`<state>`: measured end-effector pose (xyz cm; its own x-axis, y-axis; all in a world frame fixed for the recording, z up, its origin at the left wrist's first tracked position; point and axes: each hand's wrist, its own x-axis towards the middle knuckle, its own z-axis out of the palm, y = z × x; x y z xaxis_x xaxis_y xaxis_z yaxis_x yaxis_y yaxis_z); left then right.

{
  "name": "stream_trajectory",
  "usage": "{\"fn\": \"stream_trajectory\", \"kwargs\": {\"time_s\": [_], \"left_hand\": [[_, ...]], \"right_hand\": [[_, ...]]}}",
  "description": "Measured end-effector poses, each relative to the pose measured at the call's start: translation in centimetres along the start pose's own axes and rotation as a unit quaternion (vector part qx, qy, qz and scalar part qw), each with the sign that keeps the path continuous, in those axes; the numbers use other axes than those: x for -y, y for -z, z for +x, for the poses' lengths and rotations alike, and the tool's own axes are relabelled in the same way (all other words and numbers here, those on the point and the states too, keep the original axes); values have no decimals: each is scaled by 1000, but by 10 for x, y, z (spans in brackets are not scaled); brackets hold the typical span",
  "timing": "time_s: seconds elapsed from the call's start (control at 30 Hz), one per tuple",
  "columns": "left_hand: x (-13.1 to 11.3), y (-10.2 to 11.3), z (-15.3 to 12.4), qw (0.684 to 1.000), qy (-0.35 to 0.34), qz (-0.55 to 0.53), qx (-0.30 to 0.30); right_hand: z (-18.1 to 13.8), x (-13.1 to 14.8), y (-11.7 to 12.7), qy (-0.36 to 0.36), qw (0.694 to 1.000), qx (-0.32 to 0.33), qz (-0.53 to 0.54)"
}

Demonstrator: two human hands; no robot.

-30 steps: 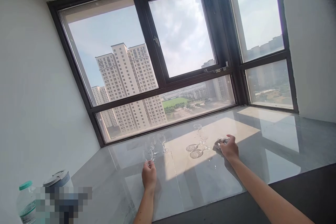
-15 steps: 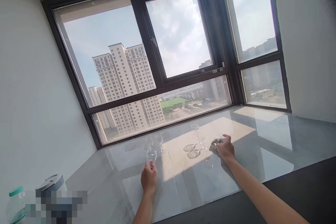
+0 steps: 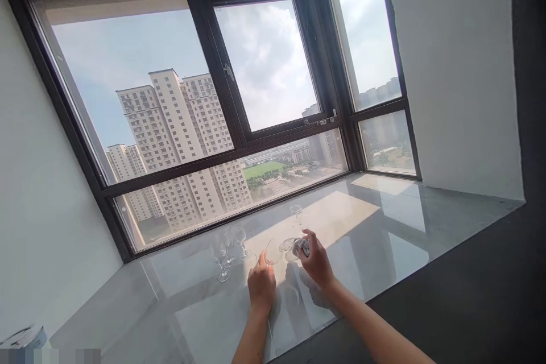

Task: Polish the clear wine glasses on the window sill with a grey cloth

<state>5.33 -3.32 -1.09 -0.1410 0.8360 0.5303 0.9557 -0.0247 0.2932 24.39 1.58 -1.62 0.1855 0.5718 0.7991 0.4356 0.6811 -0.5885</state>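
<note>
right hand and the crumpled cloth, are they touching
Touching: the head view shows the right hand closed on the crumpled cloth, with no gap between them.

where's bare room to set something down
Bare windowsill between the right hand and right wall; more between the left wall and the clustered wine glasses. Crowded: from those glasses past the left hand to the right one.

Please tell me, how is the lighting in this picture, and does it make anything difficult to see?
Head view: daylight through the window leaves a bright patch and reflections on the glossy sill; head view: the clear glass in the left hand shows only faint edges; head view: the window appears tilted.
</note>
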Motion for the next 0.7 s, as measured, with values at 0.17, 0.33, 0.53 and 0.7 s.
{"fn": "stream_trajectory", "kwargs": {"time_s": [0.17, 0.33, 0.53, 0.7], "left_hand": [[3, 1, 0, 1000, 14, -5, -12], [6, 6, -1, 997, 34, 24, -58], [0, 13, -4, 995, -5, 73, -71], [-5, 15, -4, 994, -45, 93, -46]], "right_hand": [[-21, 41, -20, 89, 993, 62, 48], [-29, 57, -22, 159, 976, 146, 45], [-29, 62, -22, 297, 930, 211, 49], [-21, 60, -15, 243, 961, 121, 52]]}}
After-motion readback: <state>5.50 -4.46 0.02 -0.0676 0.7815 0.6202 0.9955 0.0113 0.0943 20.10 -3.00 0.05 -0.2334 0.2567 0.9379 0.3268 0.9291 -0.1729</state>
